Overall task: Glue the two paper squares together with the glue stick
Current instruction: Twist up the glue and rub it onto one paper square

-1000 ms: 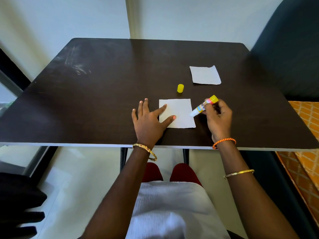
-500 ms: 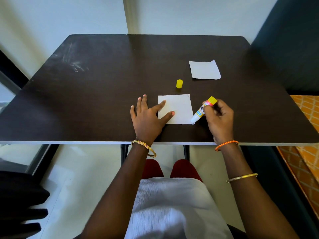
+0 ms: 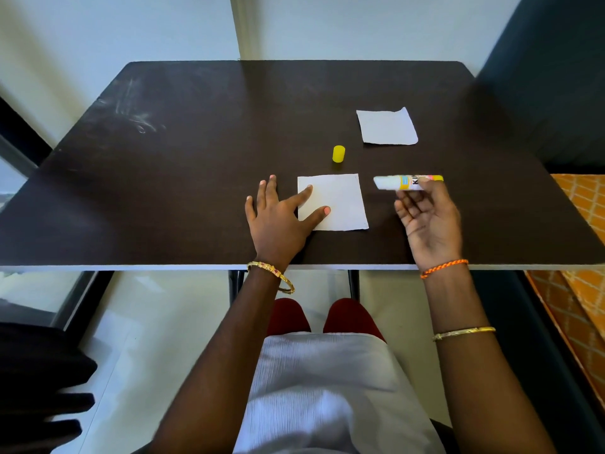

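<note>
A white paper square (image 3: 340,201) lies near the front middle of the dark table (image 3: 196,158). My left hand (image 3: 278,221) rests flat on the table, its index finger and thumb pressing the square's left edge. My right hand (image 3: 425,221) is raised to the right of the square, palm turned up, fingertips pinching the uncapped glue stick (image 3: 402,183), which lies level with its white tip pointing left. The second paper square (image 3: 388,127) sits farther back on the right. The yellow cap (image 3: 339,154) stands between the two squares.
The table's front edge (image 3: 163,267) runs just ahead of my wrists. A dark chair back (image 3: 550,77) stands at the right, with an orange patterned cloth (image 3: 582,257) beside it. A dark object (image 3: 32,388) sits low on the left.
My right hand lifted the glue stick off the square's right edge, turned palm up and swung the stick level. My left hand stayed on the paper.
</note>
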